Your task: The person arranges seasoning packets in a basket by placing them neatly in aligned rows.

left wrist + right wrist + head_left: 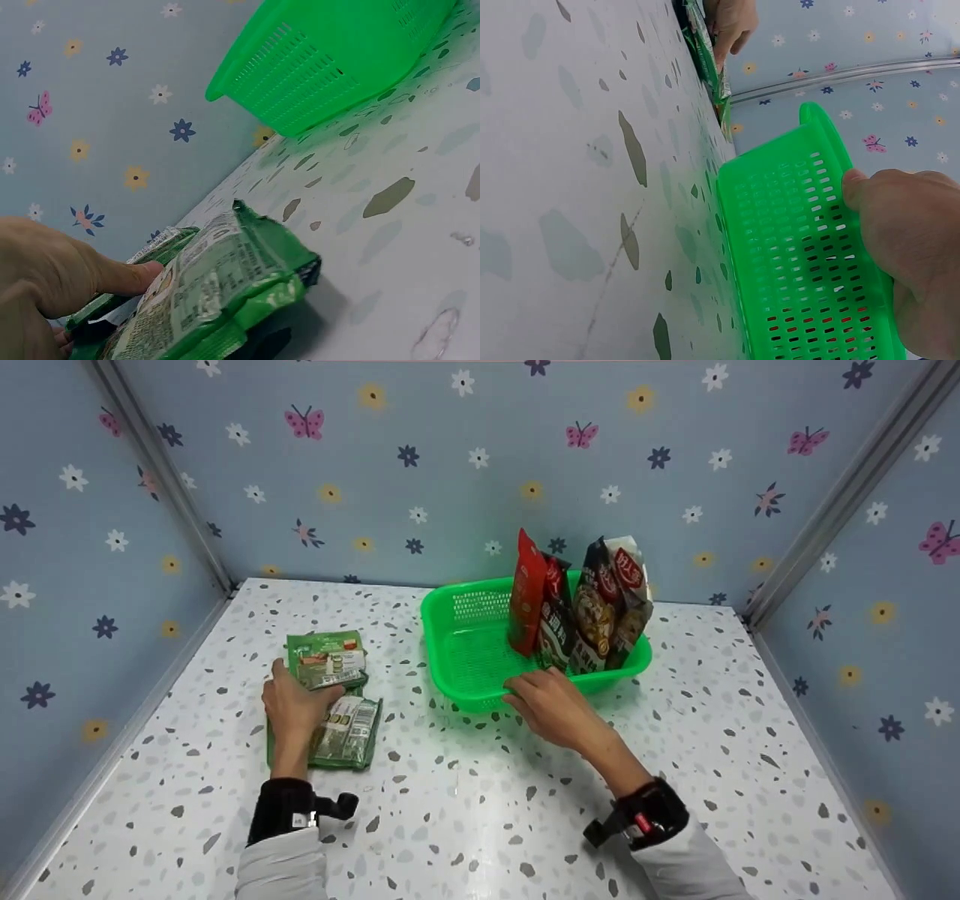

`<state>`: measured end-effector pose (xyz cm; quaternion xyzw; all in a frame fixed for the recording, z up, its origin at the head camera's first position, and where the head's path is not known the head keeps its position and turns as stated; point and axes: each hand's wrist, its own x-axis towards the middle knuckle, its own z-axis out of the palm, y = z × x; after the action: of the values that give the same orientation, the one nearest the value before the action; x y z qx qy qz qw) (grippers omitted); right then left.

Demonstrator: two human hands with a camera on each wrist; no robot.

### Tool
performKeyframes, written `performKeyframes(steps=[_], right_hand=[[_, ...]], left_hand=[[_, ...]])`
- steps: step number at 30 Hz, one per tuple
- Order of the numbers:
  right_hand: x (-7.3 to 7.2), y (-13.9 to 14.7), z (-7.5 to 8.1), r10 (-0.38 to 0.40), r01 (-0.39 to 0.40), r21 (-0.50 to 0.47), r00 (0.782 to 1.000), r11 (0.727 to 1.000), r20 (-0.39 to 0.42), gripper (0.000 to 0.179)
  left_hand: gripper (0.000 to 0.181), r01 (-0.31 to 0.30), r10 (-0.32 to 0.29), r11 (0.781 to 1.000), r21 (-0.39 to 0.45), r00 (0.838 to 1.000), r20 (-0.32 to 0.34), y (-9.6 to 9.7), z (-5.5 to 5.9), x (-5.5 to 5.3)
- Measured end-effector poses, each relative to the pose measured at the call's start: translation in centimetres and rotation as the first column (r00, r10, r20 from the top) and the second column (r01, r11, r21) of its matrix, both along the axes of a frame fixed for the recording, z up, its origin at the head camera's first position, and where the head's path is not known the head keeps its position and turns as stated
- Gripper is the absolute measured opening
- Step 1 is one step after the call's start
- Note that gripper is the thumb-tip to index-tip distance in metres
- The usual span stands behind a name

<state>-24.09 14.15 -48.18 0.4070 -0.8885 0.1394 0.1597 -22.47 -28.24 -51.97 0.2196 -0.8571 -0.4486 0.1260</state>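
On the left of the table, my left hand grips a green food packet. Its thumb lies against the upper end of that packet in the left wrist view; the other fingers are mostly hidden. Just beyond it lies another green packet. My right hand pinches the near rim of a green plastic basket. In the right wrist view the thumb and fingers straddle the rim. Inside the basket's right half stand a red packet and several dark packets.
The white speckled table meets a blue flowered wall at the back, with side panels left and right. Between the green packets and the basket lies a strip of bare tabletop. The basket's left half shows its bare floor.
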Motion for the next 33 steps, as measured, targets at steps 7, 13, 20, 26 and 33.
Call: performKeyframes(steps=[7,13,20,26,33], right_hand=[[-0.2,-0.1,-0.2,0.001,-0.001,0.009,1.000,1.000,0.012,0.027],[-0.2,0.0,-0.1,0.004,-0.004,0.011,1.000,1.000,0.002,0.026],[-0.2,0.0,-0.2,0.010,-0.010,0.008,1.000,1.000,-0.021,0.026],[-0.2,0.0,-0.2,0.014,-0.014,0.002,0.999,1.000,-0.032,0.024],[-0.1,-0.1,0.0,0.015,-0.016,-0.002,0.999,1.000,-0.041,0.025]], left_hand=[[0.073,0.060,-0.060,0.998,0.019,0.998,-0.003,-0.1,-0.5,0.0],[0.055,0.018,-0.009,0.998,0.066,0.992,-0.127,0.5,-0.6,-0.3],[0.028,-0.030,0.048,0.998,0.057,0.936,-0.349,1.1,-0.7,-0.7],[0.023,-0.035,0.052,0.998,0.046,0.887,-0.459,1.5,-0.3,-0.9],[0.025,-0.028,0.063,0.997,0.074,0.850,-0.523,2.6,1.6,-0.9]])
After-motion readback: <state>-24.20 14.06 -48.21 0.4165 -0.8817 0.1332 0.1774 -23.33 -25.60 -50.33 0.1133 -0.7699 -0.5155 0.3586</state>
